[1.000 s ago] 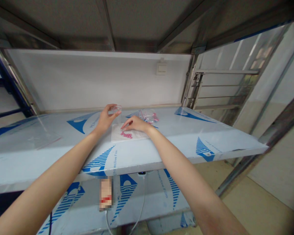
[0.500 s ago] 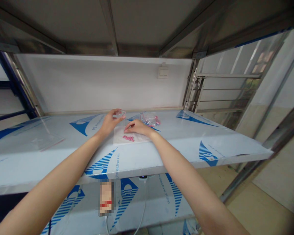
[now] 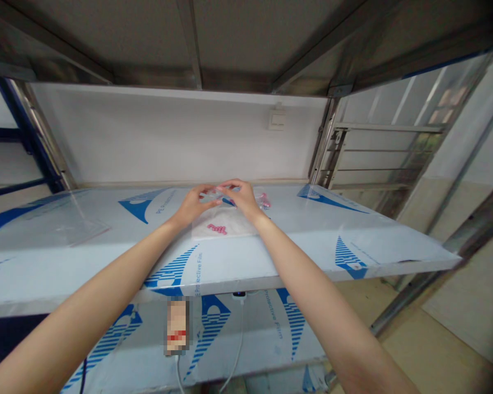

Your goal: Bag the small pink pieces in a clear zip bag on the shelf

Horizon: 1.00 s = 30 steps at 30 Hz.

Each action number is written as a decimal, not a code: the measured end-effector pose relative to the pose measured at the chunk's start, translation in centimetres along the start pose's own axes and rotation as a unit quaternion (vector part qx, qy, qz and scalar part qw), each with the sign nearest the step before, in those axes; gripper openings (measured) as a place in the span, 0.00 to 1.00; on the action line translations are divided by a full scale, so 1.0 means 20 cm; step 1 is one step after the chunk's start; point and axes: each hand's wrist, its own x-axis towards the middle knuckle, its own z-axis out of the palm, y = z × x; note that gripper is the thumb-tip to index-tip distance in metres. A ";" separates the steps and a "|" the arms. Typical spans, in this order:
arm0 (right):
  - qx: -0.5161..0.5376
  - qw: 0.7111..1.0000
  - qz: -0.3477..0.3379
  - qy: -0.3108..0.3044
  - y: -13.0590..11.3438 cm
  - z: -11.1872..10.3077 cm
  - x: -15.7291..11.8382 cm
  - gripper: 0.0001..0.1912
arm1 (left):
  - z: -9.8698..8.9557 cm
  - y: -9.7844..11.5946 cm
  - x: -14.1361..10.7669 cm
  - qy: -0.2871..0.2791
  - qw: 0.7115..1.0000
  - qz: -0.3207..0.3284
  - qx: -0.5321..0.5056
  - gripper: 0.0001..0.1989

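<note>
Above the far part of the sheet-covered board, my left hand (image 3: 198,205) is curled round a small clear plastic piece (image 3: 211,192); its exact kind does not show. My right hand (image 3: 240,198) meets it there, fingertips pinched together at the clear piece. Whatever lies between those fingertips is too small to tell. Just below the hands, a small cluster of pink beads (image 3: 217,229) rests on a white sheet (image 3: 203,232). Partly hidden behind my right hand is a clear bag (image 3: 266,200) with pink things in it.
The board (image 3: 304,241) has film with blue print on it. A flat clear bag (image 3: 88,232) lies at the left. Below the front edge are a blurred-out phone-like object (image 3: 177,328) and a white cable (image 3: 241,334). Metal posts (image 3: 324,142) and an upper deck (image 3: 238,44) frame the space.
My right hand has risen from beside the pink beads to the clear piece in my left hand. The left hand has shifted slightly right. The beads stay on the white sheet.
</note>
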 end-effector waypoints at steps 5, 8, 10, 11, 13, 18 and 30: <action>-0.018 1.000 -0.011 -0.010 -0.02 0.00 -0.02 0.07 | 0.00 -0.02 0.01 0.004 1.000 0.001 -0.004 0.26; -0.027 1.000 -0.008 -0.011 0.00 0.00 -0.01 0.07 | 0.00 -0.01 0.01 0.000 1.000 -0.003 -0.008 0.26; -0.033 0.999 -0.007 -0.009 0.01 0.00 -0.01 0.07 | -0.01 0.00 0.01 -0.004 1.000 -0.005 -0.008 0.26; -0.033 0.999 -0.009 -0.009 0.02 0.00 -0.01 0.07 | -0.01 0.00 0.01 -0.006 1.000 -0.006 -0.009 0.26; -0.029 0.999 -0.014 -0.009 0.03 0.00 0.00 0.07 | -0.01 -0.01 0.01 -0.006 1.000 -0.007 -0.013 0.26; -0.031 0.999 -0.009 0.019 0.03 0.00 0.00 0.07 | -0.01 -0.02 0.01 0.012 1.000 -0.014 -0.019 0.26; -0.070 0.969 0.035 -0.234 0.10 0.01 -0.03 0.08 | -0.06 -0.02 0.04 0.106 0.993 -0.025 -0.041 0.24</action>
